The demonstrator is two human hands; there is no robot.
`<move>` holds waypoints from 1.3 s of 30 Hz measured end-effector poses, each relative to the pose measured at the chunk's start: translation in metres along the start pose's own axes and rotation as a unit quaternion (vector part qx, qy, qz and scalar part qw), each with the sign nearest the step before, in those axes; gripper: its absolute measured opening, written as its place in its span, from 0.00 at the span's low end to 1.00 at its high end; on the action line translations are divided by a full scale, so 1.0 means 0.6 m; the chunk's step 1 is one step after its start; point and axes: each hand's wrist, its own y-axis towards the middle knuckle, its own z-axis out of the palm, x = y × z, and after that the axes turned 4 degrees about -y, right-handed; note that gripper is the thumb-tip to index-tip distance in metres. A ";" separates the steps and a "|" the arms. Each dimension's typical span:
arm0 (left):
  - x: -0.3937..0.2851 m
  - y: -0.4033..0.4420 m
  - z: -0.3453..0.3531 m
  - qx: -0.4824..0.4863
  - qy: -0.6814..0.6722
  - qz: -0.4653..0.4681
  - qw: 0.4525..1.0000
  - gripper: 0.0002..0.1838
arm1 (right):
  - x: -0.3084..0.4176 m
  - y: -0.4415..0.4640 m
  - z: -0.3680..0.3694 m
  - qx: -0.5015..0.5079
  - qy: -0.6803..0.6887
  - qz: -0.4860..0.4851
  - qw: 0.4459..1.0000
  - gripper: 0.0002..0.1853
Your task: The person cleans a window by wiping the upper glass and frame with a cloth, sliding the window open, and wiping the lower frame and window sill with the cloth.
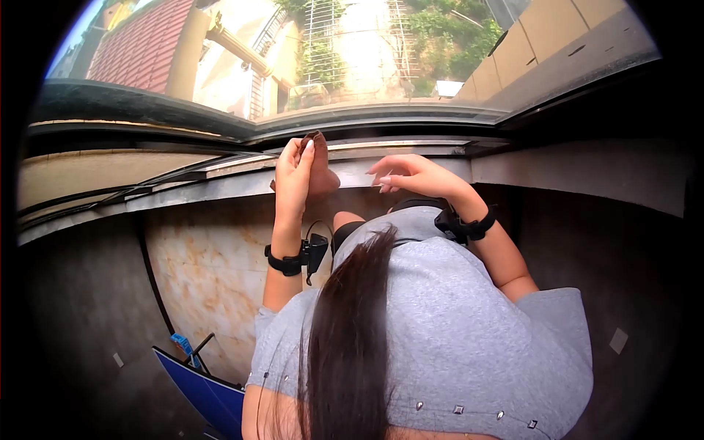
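My left hand [295, 165] is raised by the window ledge, thumb and fingers closed on a brown cloth [321, 174]. The cloth's upper end is bunched in the grip, and the rest hangs down to the right of the hand in front of the ledge. My right hand [407, 174] is held to the right of the cloth, apart from it. Its fingers are loosely bent and spread, with no object visible in them. The nearest thing to it is the pale window ledge [353, 176].
Ahead is a window with a dark frame [381, 117] and metal sliding tracks [209, 170]. Outside are a red tiled roof [139, 48] and plants. A marbled wall panel [205, 257] stands below the ledge. A blue panel [202, 392] is at lower left.
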 end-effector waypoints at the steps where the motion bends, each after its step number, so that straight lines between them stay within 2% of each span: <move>1: -0.009 -0.001 0.005 0.000 -0.003 0.022 1.000 0.08 | -0.003 0.009 0.011 -0.021 -0.066 -0.031 0.997 0.18; 3: -0.036 -0.009 0.018 0.008 -0.018 0.032 0.999 0.08 | -0.018 0.033 0.031 -0.082 -0.196 -0.117 0.970 0.22; 6: -0.056 -0.013 0.024 -0.002 0.002 0.077 0.997 0.08 | -0.014 0.052 0.051 -0.099 -0.203 -0.130 0.965 0.23; 8: -0.067 -0.018 0.026 0.003 0.006 0.081 0.997 0.08 | -0.019 0.064 0.052 -0.115 -0.216 -0.141 0.959 0.19; 10: -0.069 -0.018 0.020 0.035 -0.047 0.067 0.996 0.07 | -0.022 0.072 0.043 -0.095 -0.307 -0.134 0.937 0.13; 11: -0.068 -0.014 0.009 0.059 -0.120 0.032 0.990 0.06 | -0.021 0.065 0.041 -0.097 -0.307 -0.132 0.938 0.13; 13: -0.065 0.003 -0.020 0.040 -0.167 0.012 0.985 0.06 | 0.000 0.043 0.030 -0.112 -0.180 -0.175 0.962 0.09; 14: -0.054 0.017 -0.045 0.033 -0.173 0.010 0.984 0.07 | 0.008 0.034 0.024 -0.081 -0.042 -0.155 0.984 0.08; 15: -0.039 0.028 -0.068 0.003 -0.118 -0.003 0.993 0.07 | 0.014 0.026 0.016 -0.068 0.031 -0.147 0.986 0.07; 17: -0.015 0.032 -0.077 0.021 -0.003 -0.035 0.999 0.08 | 0.045 0.007 0.010 -0.037 0.163 -0.108 0.980 0.07; 18: 0.002 0.034 -0.072 0.034 0.044 -0.048 0.997 0.08 | 0.045 0.007 0.009 -0.041 0.162 -0.109 0.980 0.07; 19: 0.013 0.031 -0.050 0.019 0.125 0.043 0.991 0.10 | 0.045 0.006 0.009 -0.056 0.171 -0.102 0.978 0.07; 20: 0.016 0.022 -0.028 -0.030 0.209 0.091 0.973 0.11 | 0.044 0.005 0.008 -0.069 0.180 -0.095 0.977 0.07; 22: 0.002 0.003 0.006 -0.095 0.310 0.223 0.919 0.11 | 0.037 0.005 0.007 -0.082 0.150 -0.088 0.981 0.10; 24: -0.023 -0.025 0.028 -0.042 0.286 0.202 0.936 0.11 | 0.055 0.000 0.021 -0.140 0.202 -0.149 0.958 0.17; 25: -0.025 -0.032 0.038 0.032 0.288 0.228 0.930 0.14 | 0.045 0.001 0.014 -0.108 0.245 -0.140 0.953 0.24; 26: -0.024 -0.039 0.049 0.104 0.289 0.252 0.918 0.17 | 0.045 -0.001 0.014 -0.105 0.244 -0.137 0.954 0.24; 28: -0.012 -0.053 0.076 0.111 0.295 0.231 0.921 0.24 | 0.045 -0.002 0.018 -0.092 0.311 -0.158 0.933 0.28; 29: 0.001 -0.050 0.081 0.088 0.311 0.267 0.908 0.24 | 0.036 0.001 0.020 -0.101 0.336 -0.144 0.925 0.31; 30: 0.014 -0.047 0.075 0.086 0.311 0.266 0.908 0.24 | 0.023 0.002 0.020 -0.099 0.336 -0.142 0.926 0.31; 32: 0.034 -0.039 0.064 0.100 0.362 0.253 0.892 0.23 | 0.000 -0.001 0.012 -0.067 0.303 -0.115 0.944 0.31; 34: 0.032 -0.042 0.068 0.069 0.373 0.282 0.881 0.21 | 0.003 -0.017 0.004 -0.077 0.276 -0.113 0.951 0.29; 36: 0.039 -0.043 0.064 0.044 0.409 0.281 0.867 0.23 | 0.017 -0.034 -0.006 -0.157 0.071 0.022 0.985 0.21; 37: 0.049 -0.040 0.064 0.042 0.408 0.281 0.867 0.23 | 0.012 -0.039 -0.002 -0.235 0.042 0.052 0.970 0.21; 38: 0.061 -0.036 0.063 0.033 0.415 0.324 0.850 0.23 | 0.012 -0.044 0.006 -0.235 0.040 0.053 0.970 0.21; 39: 0.067 -0.031 0.066 0.025 0.419 0.366 0.830 0.24 | 0.015 -0.050 0.014 -0.350 -0.155 0.021 0.923 0.21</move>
